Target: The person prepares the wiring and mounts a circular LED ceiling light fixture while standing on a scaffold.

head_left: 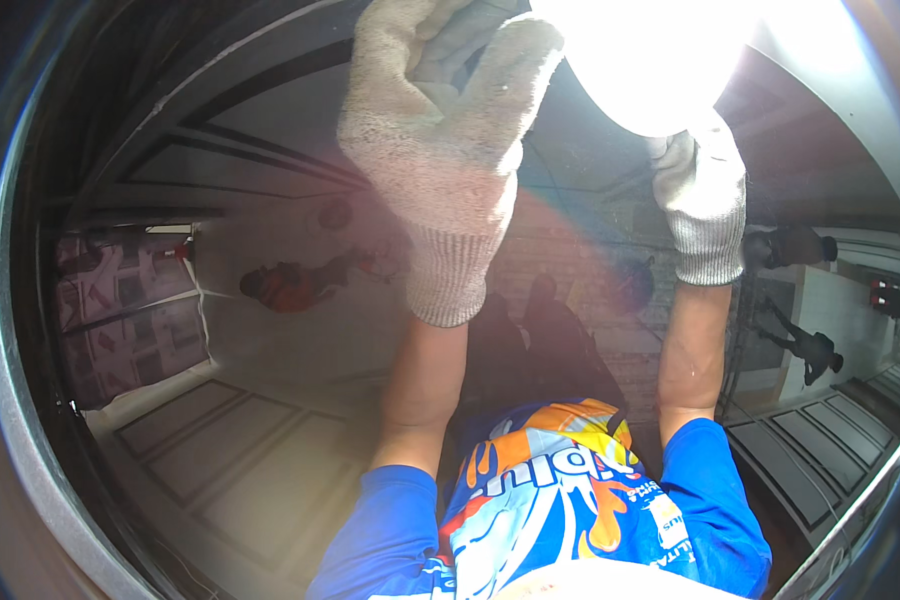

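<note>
Both my arms reach up from the lower edge, each hand in a pale knitted work glove. My left hand [435,130] is raised at the top, its fingers curled and the thumb pointing up and right. Its fingertips are partly cut off by the frame, and anything in its grip is hidden. To the right, my right hand [700,200] is closed with bent fingers at the lower rim of a glaring white, round-edged thing [650,60]. Glare washes out that thing's surface, so its kind cannot be made out. The left thumb lies close to its left edge.
A person in orange [288,285] is at the left, and a person in dark clothes [812,350] is at the right. Dark-framed panels [220,470] line the lower left. Pinkish patterned sheets [130,315] show at the far left, and pale brickwork [560,235] behind my arms.
</note>
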The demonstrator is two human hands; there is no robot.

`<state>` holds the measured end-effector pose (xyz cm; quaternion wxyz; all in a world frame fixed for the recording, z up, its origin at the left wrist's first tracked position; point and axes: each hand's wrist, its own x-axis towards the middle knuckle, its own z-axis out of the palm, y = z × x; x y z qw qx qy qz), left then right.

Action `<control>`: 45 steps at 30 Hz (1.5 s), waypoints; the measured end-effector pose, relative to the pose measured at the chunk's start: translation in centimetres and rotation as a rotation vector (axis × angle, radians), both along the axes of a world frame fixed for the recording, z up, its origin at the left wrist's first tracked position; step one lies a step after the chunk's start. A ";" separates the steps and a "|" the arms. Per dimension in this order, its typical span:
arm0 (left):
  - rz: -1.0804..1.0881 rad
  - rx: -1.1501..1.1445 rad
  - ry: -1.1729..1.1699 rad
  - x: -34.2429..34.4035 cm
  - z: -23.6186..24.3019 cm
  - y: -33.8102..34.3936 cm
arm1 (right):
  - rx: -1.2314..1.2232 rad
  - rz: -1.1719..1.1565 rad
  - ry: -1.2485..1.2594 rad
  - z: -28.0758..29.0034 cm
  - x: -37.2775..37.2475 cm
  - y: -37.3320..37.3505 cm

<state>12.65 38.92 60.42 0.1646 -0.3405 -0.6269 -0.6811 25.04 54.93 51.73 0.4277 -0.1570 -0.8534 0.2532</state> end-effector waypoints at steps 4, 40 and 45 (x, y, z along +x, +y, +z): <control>-0.014 0.018 0.017 0.0 -0.3 0.1 | -0.539 0.156 0.130 -1.0 0.0 0.8; -0.016 0.225 -0.147 3.1 -3.5 1.6 | -0.110 -0.003 -0.015 -3.9 -1.1 -0.4; 0.229 0.033 -0.312 3.4 -2.3 2.0 | -0.054 0.000 -0.073 -1.9 -0.6 0.5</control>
